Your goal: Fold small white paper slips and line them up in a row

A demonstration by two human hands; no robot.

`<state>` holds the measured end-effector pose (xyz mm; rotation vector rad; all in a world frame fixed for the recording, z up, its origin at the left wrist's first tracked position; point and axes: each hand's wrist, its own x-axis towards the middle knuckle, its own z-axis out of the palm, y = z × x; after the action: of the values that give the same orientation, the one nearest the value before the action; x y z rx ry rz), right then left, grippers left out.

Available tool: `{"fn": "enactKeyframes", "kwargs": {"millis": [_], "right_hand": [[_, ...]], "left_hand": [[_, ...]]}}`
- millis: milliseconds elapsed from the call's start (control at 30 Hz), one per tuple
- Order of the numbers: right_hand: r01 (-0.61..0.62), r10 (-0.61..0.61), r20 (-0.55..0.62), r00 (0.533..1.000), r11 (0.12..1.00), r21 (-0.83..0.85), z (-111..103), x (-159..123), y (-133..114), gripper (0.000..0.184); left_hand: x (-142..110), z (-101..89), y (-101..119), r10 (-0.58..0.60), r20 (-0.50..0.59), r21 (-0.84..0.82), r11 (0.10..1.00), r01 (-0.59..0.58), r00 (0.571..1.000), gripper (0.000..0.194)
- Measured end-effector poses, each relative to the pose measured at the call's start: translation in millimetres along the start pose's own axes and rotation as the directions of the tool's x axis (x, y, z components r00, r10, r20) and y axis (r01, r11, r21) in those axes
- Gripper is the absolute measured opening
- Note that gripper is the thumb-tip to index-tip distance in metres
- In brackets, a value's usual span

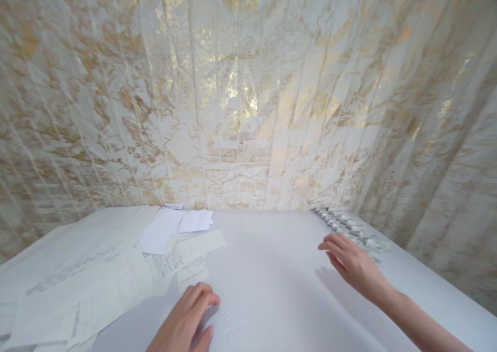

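Note:
My left hand (187, 313) is low in the view, over the white tabletop (267, 269), just beside the near end of the paper slips. Its fingers are bent, the thumb stands apart, and nothing shows between them. Further right, my right hand (351, 261) is raised above the table and casts a shadow to its lower left. The fingers reach left, loosely curved, and hold nothing I can see. Just behind this hand lie rows of small silvery-grey wrapped pieces (341, 221), partly covered by it; their kind is too blurred to name.
Large printed sheets (77, 274) spread over the left side of the table. Blank white papers (161, 230) and small printed slips (193, 270) overlap their right edge. A pleated curtain (240, 108) with a gold pattern hangs behind the table and along its right.

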<state>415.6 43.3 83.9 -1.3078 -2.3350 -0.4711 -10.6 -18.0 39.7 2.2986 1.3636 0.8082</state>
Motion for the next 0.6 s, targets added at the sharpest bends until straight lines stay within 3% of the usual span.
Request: {"fn": "enactKeyframes", "kwargs": {"millis": [67,167,267,400,600], "right_hand": [[0.083,-0.084,0.005,0.996,0.991,0.104,7,19,-42,0.03],[0.157,-0.173,0.039,0.984,0.953,0.258,19,41,-97,0.033],[0.144,-0.203,0.113,0.973,0.909,0.391,33,57,-137,0.039],[0.115,-0.234,0.185,0.954,0.861,0.495,51,79,-174,0.05],[-0.063,-0.112,0.291,0.95,0.845,0.531,83,136,-195,0.054]], "left_hand": [[-6,-8.9,-28,-0.008,-0.076,0.127,0.992,0.018,0.997,0.034],[-9,-24.0,-66,-0.043,-0.105,0.321,0.944,0.075,0.994,0.039],[0,-40.9,-84,-0.118,-0.115,0.433,0.887,0.156,0.986,0.047],[21,-55.5,-86,-0.236,-0.079,0.501,0.83,0.244,0.968,0.059],[25,-52.2,-92,-0.226,-0.084,0.536,0.811,0.235,0.971,0.055]]}}
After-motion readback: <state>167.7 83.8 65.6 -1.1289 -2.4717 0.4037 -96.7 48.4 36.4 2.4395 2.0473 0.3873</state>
